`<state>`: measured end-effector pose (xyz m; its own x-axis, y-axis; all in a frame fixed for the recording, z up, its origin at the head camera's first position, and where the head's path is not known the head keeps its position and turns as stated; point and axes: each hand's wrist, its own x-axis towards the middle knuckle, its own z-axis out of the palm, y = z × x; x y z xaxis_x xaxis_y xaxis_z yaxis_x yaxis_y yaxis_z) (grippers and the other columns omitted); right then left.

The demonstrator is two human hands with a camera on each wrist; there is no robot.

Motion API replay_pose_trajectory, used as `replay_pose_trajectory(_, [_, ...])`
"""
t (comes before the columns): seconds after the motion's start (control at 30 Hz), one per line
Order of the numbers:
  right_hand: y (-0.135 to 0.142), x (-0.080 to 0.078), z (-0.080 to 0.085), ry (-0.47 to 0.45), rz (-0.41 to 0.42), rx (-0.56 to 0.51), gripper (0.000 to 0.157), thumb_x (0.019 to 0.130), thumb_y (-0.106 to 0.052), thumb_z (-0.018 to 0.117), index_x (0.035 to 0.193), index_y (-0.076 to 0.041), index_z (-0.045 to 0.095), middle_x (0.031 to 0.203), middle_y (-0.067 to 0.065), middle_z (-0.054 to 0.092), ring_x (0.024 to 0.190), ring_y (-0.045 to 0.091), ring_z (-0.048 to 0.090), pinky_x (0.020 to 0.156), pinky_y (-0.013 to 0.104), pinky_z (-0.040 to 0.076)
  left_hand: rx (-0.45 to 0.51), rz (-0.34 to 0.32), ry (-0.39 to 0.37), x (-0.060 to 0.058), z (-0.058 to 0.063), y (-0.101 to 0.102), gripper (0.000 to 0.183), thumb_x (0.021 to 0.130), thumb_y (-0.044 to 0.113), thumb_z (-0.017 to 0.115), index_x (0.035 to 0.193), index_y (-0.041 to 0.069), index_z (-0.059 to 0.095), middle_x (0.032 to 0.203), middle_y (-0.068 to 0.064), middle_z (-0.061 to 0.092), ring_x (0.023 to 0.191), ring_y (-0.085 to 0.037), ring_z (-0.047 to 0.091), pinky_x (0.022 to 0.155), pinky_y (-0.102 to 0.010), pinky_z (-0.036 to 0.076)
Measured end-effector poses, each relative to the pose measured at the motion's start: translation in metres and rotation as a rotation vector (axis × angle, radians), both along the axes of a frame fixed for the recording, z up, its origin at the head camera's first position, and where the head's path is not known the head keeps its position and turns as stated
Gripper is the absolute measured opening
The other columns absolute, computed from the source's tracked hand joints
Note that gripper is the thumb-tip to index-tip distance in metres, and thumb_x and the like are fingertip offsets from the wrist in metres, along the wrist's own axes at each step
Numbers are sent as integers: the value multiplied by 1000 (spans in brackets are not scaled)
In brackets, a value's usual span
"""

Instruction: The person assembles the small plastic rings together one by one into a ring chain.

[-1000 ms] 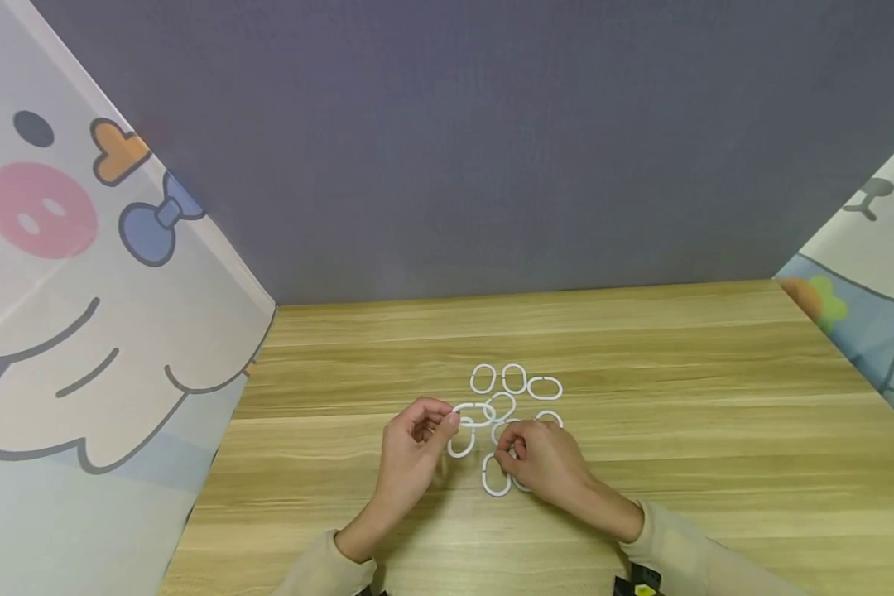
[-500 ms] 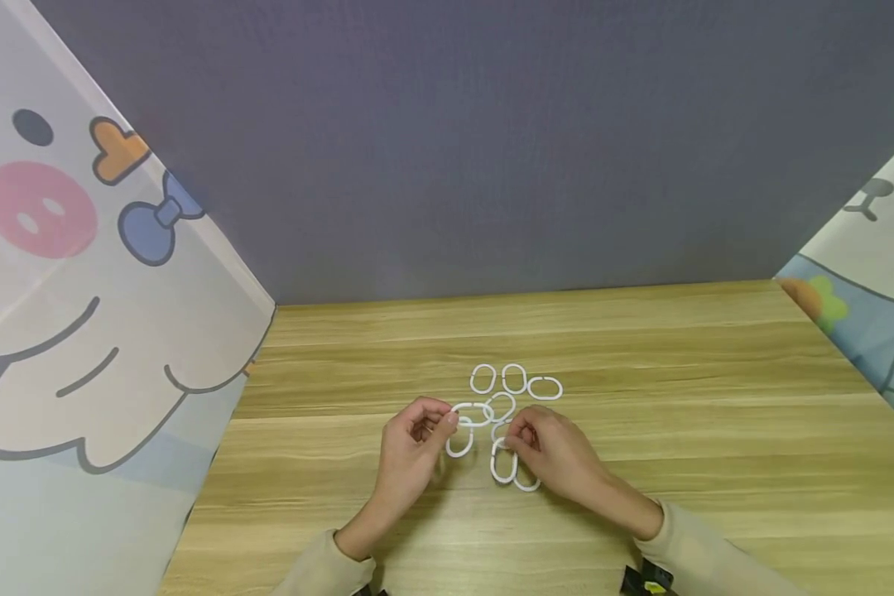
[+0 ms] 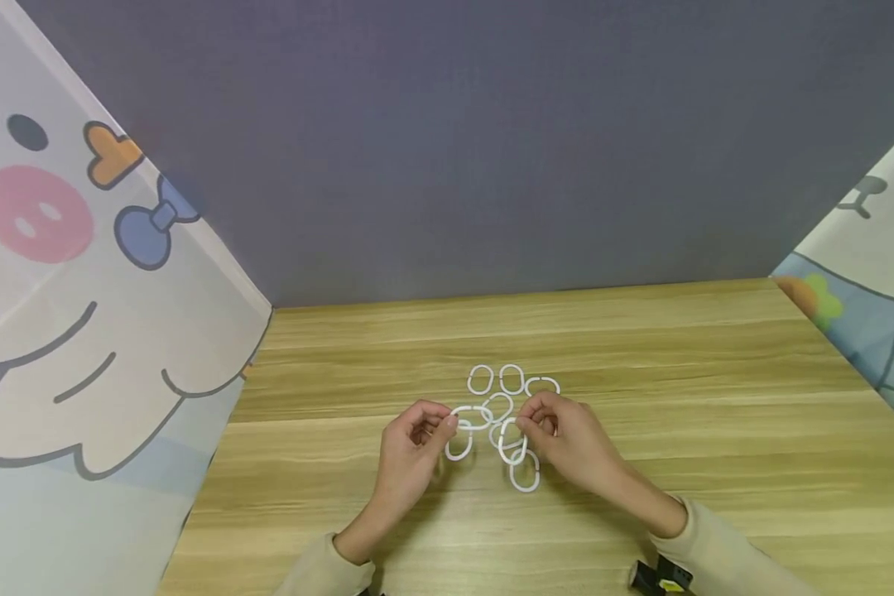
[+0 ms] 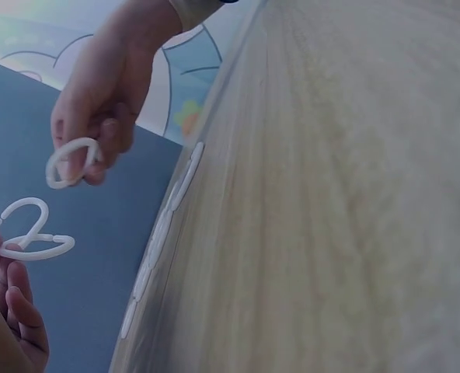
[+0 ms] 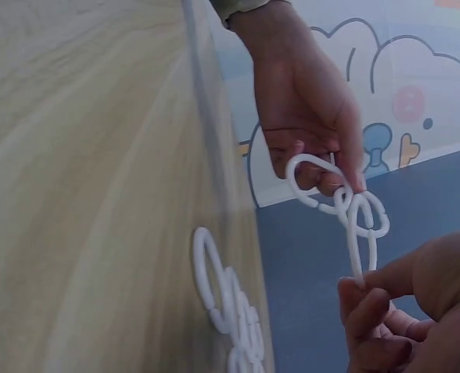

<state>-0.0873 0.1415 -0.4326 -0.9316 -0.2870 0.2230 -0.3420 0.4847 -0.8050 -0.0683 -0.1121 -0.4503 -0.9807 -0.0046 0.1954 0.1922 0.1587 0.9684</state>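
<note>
In the head view my left hand point(image 3: 410, 447) pinches a white oval plastic link point(image 3: 471, 429) above the table. A second white link point(image 3: 458, 459) hangs through it, and both show joined in the left wrist view. My right hand point(image 3: 574, 439) pinches a single white link point(image 3: 501, 447) between thumb and fingertips, raised off the table just to the right of the joined pair. In the right wrist view this link point(image 5: 353, 249) overlaps the pair; whether they touch, I cannot tell. Small gaps show in the sides of the links.
Several loose white links lie on the wood-grain table point(image 3: 678, 397), among them one link point(image 3: 525, 490) nearest me and another link point(image 3: 469, 381) farther back. A grey panel point(image 3: 492, 165) stands behind, with cartoon-printed panels point(image 3: 156, 331) at the sides.
My right hand has picked a link up from the table and moved it up and away from me, beside the left hand's links. The left hand has stayed almost still.
</note>
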Motion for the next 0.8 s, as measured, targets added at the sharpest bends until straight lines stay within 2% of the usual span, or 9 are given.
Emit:
replay_pose_trajectory(0.3, [-4,-2,10,8,-27,-81,14,99,4,79,96,-9,74,84,-5,69,75,6,62,65,22,56,2,-20,2,3,-1,3,6,101,5,79,102,0,77,87,-8,76,76,-9,63,69,-21,52])
replay_pose_trajectory(0.8, [-14,-7,14,19,-25,-97,11,97,1,82,96,-9,76,82,-5,70,72,7,63,63,22,56,-7,-53,-19,5,-6,7,2,101,4,79,100,3,77,88,-7,74,75,-8,63,69,-20,52])
